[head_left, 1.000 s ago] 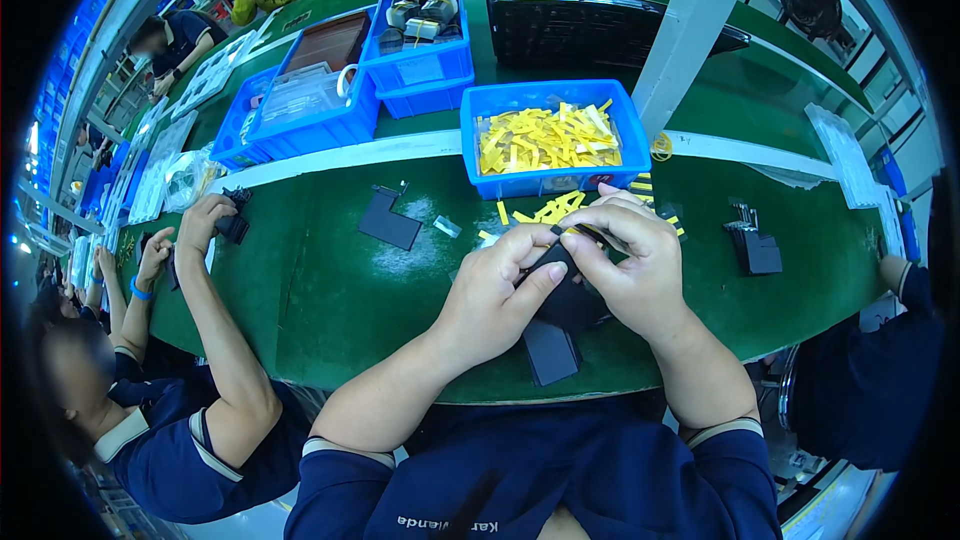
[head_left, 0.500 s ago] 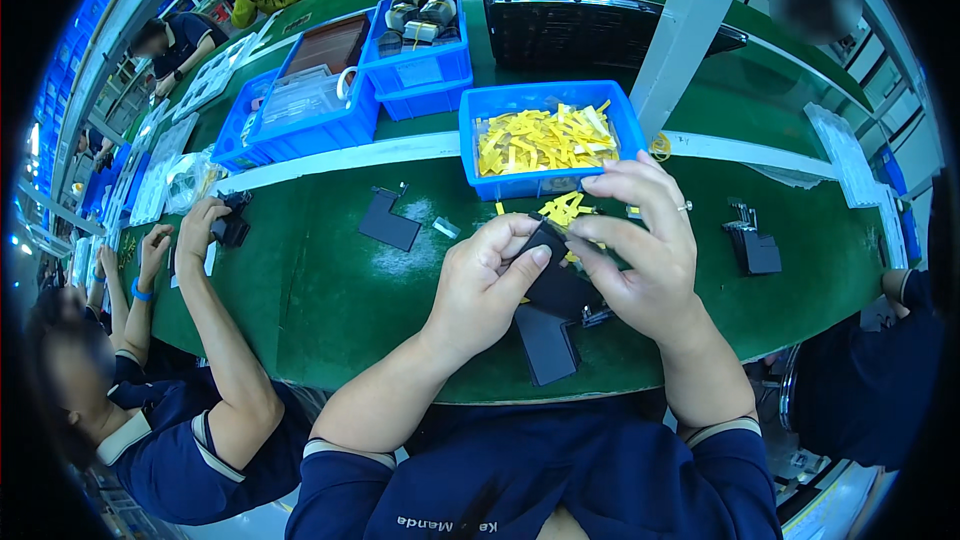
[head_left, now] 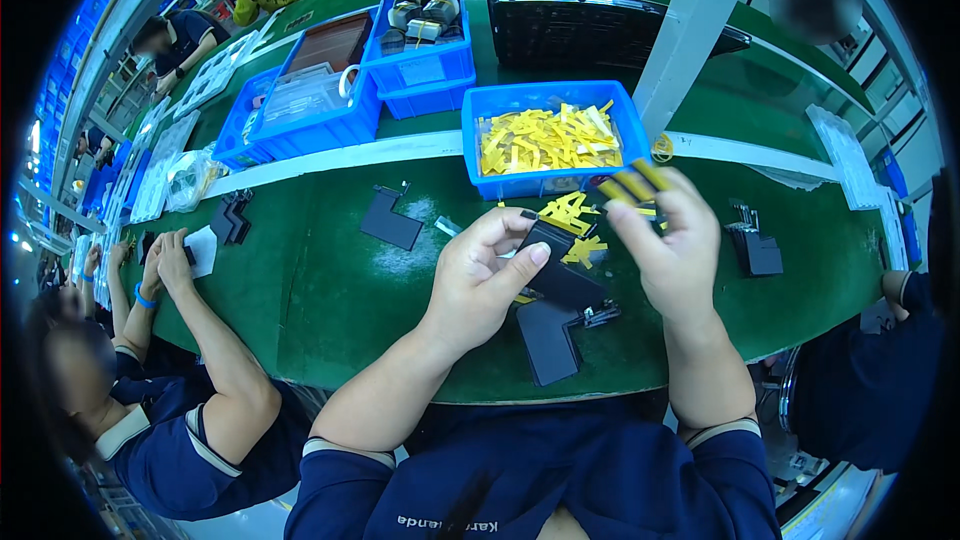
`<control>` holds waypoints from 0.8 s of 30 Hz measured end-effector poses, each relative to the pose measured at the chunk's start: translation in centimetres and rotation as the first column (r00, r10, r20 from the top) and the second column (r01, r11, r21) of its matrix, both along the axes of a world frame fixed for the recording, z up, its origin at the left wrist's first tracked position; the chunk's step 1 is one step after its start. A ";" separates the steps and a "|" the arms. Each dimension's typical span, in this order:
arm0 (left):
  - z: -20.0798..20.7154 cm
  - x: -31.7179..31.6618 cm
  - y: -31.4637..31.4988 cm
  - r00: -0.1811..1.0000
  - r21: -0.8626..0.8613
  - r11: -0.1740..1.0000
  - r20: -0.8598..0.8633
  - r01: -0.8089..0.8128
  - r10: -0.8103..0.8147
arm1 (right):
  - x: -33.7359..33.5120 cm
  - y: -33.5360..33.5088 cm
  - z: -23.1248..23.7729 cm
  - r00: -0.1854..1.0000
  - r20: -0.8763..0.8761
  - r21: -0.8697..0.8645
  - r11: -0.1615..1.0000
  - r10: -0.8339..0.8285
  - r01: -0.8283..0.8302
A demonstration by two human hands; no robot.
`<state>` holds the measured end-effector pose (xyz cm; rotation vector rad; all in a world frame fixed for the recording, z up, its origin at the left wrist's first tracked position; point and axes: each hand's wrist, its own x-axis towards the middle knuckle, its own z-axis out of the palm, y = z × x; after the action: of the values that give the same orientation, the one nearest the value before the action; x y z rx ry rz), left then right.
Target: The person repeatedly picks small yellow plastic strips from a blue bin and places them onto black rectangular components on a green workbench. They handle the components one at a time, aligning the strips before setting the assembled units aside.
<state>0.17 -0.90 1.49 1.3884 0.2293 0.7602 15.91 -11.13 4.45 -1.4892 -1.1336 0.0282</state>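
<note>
My left hand (head_left: 478, 275) is closed on a flat black L-shaped piece (head_left: 565, 283), thumb on top and fingers beneath. To its right my right hand (head_left: 682, 250) is raised, thumb and fingers pinching a yellow-and-black strip (head_left: 632, 183) that is smeared by motion. Just below the held piece, another black L-shaped piece (head_left: 545, 345) with a small connector lies on the green table. Loose yellow strips (head_left: 585, 252) are scattered behind and beside the held piece, partly hidden by it.
A blue bin (head_left: 540, 183) of yellow strips stands ahead, beside a white post (head_left: 690, 35). Black pieces lie at left (head_left: 392, 220) and right (head_left: 758, 252). More blue bins (head_left: 320, 130) stand at back left. A co-worker's hands (head_left: 170, 258) work at the far left.
My right hand has moved up and right, away from the held black piece, with the yellow-and-black strip now showing in it. My left hand has barely moved. The co-worker's hands have come together lower down.
</note>
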 end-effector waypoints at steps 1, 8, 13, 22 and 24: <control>0.0 0.2 -0.1 0.998 0.087 0.995 0.040 -0.055 0.052 | 0.7 0.2 -1.0 0.984 -0.103 -0.092 0.983 0.147 -0.157; -0.5 -0.1 0.0 0.999 0.003 0.999 0.016 -0.035 0.035 | -0.6 0.3 -1.4 0.940 -0.264 -0.056 0.970 0.215 -0.238; -1.2 0.1 0.0 0.991 0.055 0.990 0.035 -0.132 0.130 | -0.8 0.2 0.0 0.861 0.498 0.145 0.989 -0.104 0.036; -0.9 0.3 -0.4 0.981 0.159 0.968 0.029 -0.196 0.194 | -0.9 0.3 -0.8 0.995 0.018 0.072 0.993 0.097 -0.098; -0.8 0.3 -0.3 0.982 0.166 0.968 0.022 -0.190 0.189 | -0.9 0.3 -0.9 0.994 0.010 0.067 0.992 0.109 -0.110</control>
<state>0.44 -1.22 0.68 1.5374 0.3021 0.9601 15.02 -10.88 3.55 -1.3669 -1.2086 0.0604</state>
